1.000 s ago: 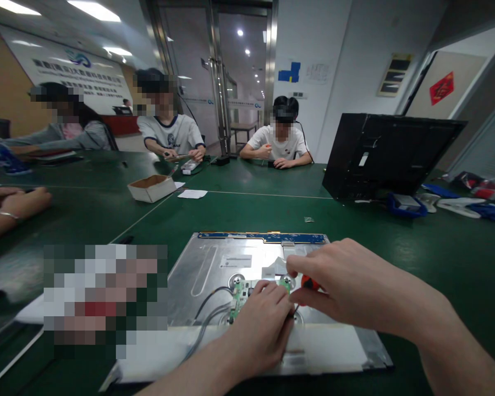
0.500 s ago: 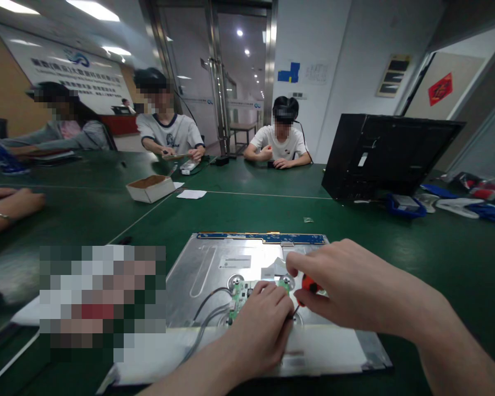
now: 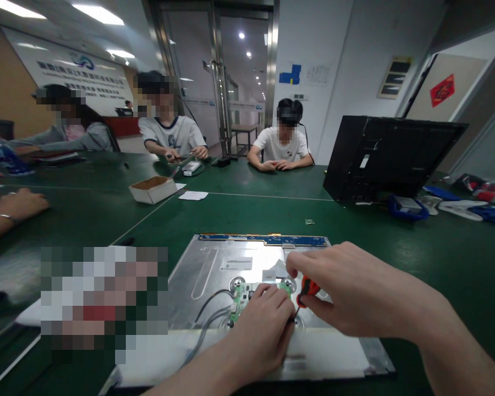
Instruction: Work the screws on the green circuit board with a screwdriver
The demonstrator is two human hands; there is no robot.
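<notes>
A screwdriver (image 3: 307, 290) with a red and black handle is in my right hand (image 3: 334, 286), its thin shaft slanting down to the left. The fingertips of my left hand (image 3: 268, 316) are close by the shaft's lower end. That hand lies bent over a green circuit board (image 3: 241, 296), hiding much of its middle and right side; whatever its fingertips pinch is out of sight. Grey and black cables (image 3: 208, 324) run from the board's left side. Beneath is a flat metal display panel (image 3: 185, 291) with a blue circuit strip (image 3: 231, 238) along its far edge.
A black monitor housing (image 3: 396, 154) stands at the right, beside a blue tray (image 3: 408, 208) and gloves (image 3: 474, 210). Ahead is an open white box (image 3: 152, 191) and paper (image 3: 193, 195). Co-workers sit across the green table; another person's hand (image 3: 22, 206) rests at left.
The screwdriver's handle has turned a little in my right hand. My left hand stays on the board. Across the table, a co-worker has lowered one hand to the tabletop.
</notes>
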